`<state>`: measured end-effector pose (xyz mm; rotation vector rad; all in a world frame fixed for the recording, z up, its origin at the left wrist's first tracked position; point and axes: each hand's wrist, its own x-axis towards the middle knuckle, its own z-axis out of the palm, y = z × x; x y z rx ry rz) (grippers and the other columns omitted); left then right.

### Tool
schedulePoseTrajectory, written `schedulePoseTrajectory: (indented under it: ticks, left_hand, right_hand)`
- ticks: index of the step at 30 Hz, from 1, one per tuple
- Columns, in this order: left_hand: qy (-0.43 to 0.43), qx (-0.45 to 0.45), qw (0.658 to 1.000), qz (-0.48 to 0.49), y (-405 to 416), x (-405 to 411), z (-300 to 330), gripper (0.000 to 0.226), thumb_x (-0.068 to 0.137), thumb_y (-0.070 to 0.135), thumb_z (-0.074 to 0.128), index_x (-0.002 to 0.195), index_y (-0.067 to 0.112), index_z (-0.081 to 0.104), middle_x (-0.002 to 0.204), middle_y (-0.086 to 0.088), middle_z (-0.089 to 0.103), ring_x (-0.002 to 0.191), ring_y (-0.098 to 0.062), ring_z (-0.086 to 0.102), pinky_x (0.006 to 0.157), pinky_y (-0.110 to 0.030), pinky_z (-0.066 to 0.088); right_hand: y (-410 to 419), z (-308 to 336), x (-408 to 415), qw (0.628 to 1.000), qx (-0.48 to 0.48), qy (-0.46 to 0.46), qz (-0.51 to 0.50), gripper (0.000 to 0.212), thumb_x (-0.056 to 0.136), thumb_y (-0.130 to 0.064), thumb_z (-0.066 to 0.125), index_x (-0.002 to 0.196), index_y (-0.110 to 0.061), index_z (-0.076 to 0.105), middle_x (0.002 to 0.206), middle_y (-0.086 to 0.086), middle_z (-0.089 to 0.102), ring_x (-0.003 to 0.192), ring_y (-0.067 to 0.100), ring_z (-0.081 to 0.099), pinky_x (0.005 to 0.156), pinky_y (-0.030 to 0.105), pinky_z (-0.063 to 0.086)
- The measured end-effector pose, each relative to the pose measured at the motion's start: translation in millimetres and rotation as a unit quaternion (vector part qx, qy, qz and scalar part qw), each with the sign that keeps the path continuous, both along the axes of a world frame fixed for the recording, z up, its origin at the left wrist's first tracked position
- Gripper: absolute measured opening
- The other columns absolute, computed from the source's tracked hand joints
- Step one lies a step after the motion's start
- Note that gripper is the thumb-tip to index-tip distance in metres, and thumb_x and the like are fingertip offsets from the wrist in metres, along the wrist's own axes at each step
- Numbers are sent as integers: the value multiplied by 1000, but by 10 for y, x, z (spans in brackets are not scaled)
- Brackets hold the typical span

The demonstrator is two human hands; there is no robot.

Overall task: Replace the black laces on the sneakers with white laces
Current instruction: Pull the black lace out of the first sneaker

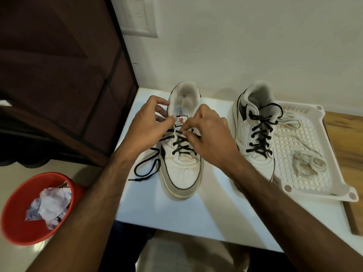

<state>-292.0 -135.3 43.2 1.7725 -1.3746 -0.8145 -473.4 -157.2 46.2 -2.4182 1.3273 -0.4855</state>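
Note:
Two white sneakers with black trim stand on a white table (176,211), toes toward me. The left sneaker (181,173) has its black lace (146,166) partly undone, and a loose end trails off to its left. My left hand (149,124) holds the sneaker's collar and tongue, fingers curled round them. My right hand (206,134) pinches the black lace at the upper eyelets. The right sneaker (253,134) is fully laced in black. White laces (306,162) lie coiled in a white tray (322,185).
A red bin (21,218) with crumpled paper sits on the floor at the lower left. A dark brown cabinet (59,75) stands left of the table. The tray rests partly on a wooden surface (345,142) at the right. A white wall runs behind.

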Motion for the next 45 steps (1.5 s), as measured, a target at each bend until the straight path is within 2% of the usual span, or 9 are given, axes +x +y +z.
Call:
schedulePoseTrajectory:
  ticks: [4,6,13,16,21,27,34,41,45]
  left_hand:
    - [-1,-2,1000,1,-4,1,-5,36,93,33,71,124,28,54,100,14,59,88,-5,64,79,-30,54]
    - [-3,-3,1000,-1,-5,-3,-7,35,93,32,70,124,27,54,99,14,58,87,-5,63,78,-27,52]
    - [-7,-7,1000,4,-8,-8,-4,36,93,32,70,125,26,54,99,13,59,85,-4,63,79,-29,54]
    - [-3,-8,1000,1,-3,-2,-9,35,93,32,70,125,27,54,101,12,59,87,-5,63,79,-29,54]
    - [-3,-6,1000,-2,-8,-5,-15,35,94,32,69,125,27,53,101,13,59,88,-4,63,78,-27,52]
    - [-5,-9,1000,-1,-9,-7,-22,35,93,31,70,124,27,54,100,12,59,89,-6,64,77,-27,52]
    - [1,-11,1000,1,-14,3,-31,34,93,32,70,122,27,54,99,13,58,87,-6,65,76,-29,54]
    - [-1,-14,1000,0,-10,7,-28,35,93,32,70,124,27,54,101,12,60,90,-7,65,78,-29,54]
    - [-8,-16,1000,-4,-7,5,-32,36,94,34,70,125,26,53,101,13,59,91,-7,64,76,-26,52]
  right_hand:
    - [-153,179,-267,939,215,-270,5,12,91,-9,59,83,-7,67,94,1,49,82,0,53,80,12,43]
    - [-243,260,-448,883,307,-353,23,14,85,-10,50,75,-10,59,87,1,51,78,4,52,77,19,40]
    - [-108,167,-238,968,119,-220,-3,15,95,-31,68,107,-25,72,97,-6,57,85,6,56,78,19,43]
    - [-43,-4,-74,993,30,-114,16,28,91,-35,70,118,-28,71,99,-7,48,95,12,55,85,38,45]
    - [51,-116,62,994,-111,8,-12,18,87,-31,76,104,-26,77,98,0,47,90,23,49,73,42,42]
    - [5,-46,19,992,52,-114,-9,9,80,-32,61,80,-24,65,94,-7,44,93,14,49,85,39,42]
    - [-221,175,-290,772,372,-514,51,4,73,-8,45,70,-9,47,77,15,58,77,24,52,68,30,38]
    - [-33,14,-81,957,212,-199,-6,19,95,-27,66,114,-25,62,60,-7,56,59,10,54,64,30,50]
    - [68,3,5,991,117,-57,-20,24,97,-35,63,119,-31,69,95,-9,74,88,13,70,81,37,57]
